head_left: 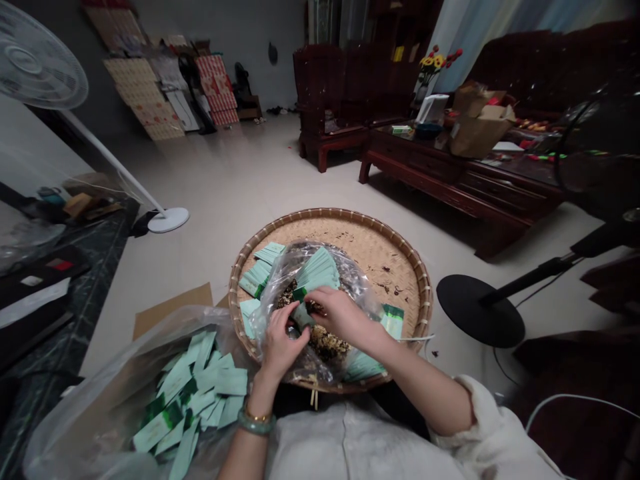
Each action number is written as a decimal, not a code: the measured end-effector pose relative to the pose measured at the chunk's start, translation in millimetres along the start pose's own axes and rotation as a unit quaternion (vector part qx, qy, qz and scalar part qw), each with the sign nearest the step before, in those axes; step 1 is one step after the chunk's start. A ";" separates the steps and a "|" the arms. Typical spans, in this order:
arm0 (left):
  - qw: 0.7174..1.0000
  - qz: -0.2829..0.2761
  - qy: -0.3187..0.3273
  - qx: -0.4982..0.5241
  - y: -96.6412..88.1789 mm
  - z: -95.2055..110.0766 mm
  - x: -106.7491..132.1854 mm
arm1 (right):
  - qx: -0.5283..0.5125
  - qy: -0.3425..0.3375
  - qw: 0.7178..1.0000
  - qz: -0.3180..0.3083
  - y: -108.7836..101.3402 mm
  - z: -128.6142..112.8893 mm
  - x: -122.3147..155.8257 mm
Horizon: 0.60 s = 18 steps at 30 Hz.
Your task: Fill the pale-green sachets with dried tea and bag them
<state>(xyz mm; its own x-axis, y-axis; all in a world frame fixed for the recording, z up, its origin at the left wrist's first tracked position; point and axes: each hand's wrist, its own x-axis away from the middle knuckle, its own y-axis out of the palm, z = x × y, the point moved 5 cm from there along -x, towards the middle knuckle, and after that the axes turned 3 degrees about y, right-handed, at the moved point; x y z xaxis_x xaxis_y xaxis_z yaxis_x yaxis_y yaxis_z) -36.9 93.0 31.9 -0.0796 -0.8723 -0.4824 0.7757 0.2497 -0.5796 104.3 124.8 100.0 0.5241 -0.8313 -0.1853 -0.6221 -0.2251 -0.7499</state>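
Observation:
My left hand (281,345) and my right hand (341,317) meet over a round woven bamboo tray (380,243), both gripping a small pale green packet (303,317) with dark green markings. Beneath them, a clear plastic bag (280,267) lies on the tray, holding a heap of dried brown flakes (325,343), possibly tea. A stack of pale green packets (317,270) rests against the bag, and more packets (261,270) lie at the tray's left side. To my lower left, a large clear plastic bag (110,407) holds several loose green packets (193,393).
A cardboard sheet (173,310) lies under the tray's left edge. A black fan base (480,310) stands to the right, and a white fan base (169,219) to the left. A dark wooden table (425,157) holds boxes, and a dark counter (65,300) runs along the left.

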 end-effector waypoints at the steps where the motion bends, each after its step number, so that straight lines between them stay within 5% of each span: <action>1: 1.000 -0.002 0.008 -0.008 1.2 0.5 0.4 | -0.003 0.002 1.000 0.004 0.1 -0.2 0.5; 12: 0.995 0.023 0.056 -0.074 7.3 6.7 0.2 | -0.075 -0.029 0.995 0.062 -6.4 -13.0 5.2; 18: 0.997 0.016 0.034 -0.064 3.9 5.4 -1.6 | -0.144 0.033 0.983 0.108 -13.5 6.3 14.6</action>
<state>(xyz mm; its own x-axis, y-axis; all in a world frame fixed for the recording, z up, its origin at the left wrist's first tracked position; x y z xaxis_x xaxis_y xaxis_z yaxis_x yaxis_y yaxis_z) -30.5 93.1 33.9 -0.1008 -0.8338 -0.5427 0.6930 0.3326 -0.6396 124.1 118.9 103.4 0.3293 -0.9045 -0.2711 -0.8581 -0.1668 -0.4856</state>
